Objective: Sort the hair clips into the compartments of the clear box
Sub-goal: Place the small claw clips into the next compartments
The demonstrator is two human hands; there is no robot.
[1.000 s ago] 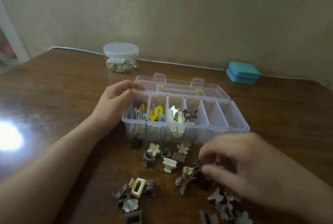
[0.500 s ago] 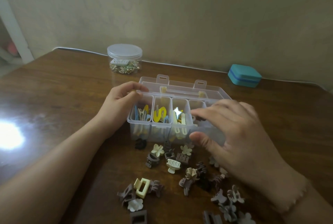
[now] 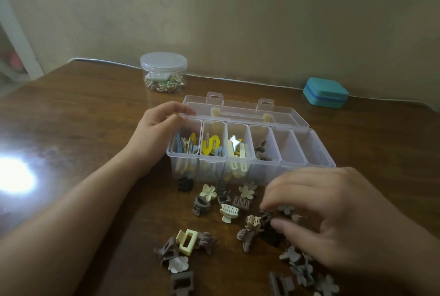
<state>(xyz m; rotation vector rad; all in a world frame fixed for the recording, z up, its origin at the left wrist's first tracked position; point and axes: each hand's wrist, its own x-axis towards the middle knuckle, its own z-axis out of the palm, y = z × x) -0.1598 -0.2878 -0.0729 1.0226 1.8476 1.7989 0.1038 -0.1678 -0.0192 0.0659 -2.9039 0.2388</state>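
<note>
A clear box of thin translucent plastic stands on the dark wooden bench, lid folded back on the far side, with six narrow compartments in a row. The three leftmost hold flat snap clips in yellow, blue and cream, one with a shiny star; the fourth holds a few small brown claw clips; the two rightmost show nothing inside. The left hand rests against the box's far left corner, fingers curled over the rim. Near the box front lies a loose scatter of matte hair clips: cream flower shapes, toothed brown and grey claws, a pale yellow rectangular claw. The right hand hovers over the right of this scatter, thumb and fingertips pinched toward a dark brown claw clip; whether it is gripped cannot be told. At the far side stand a lidded round clear jar of small metallic trinkets and a teal case with rounded corners.
</note>
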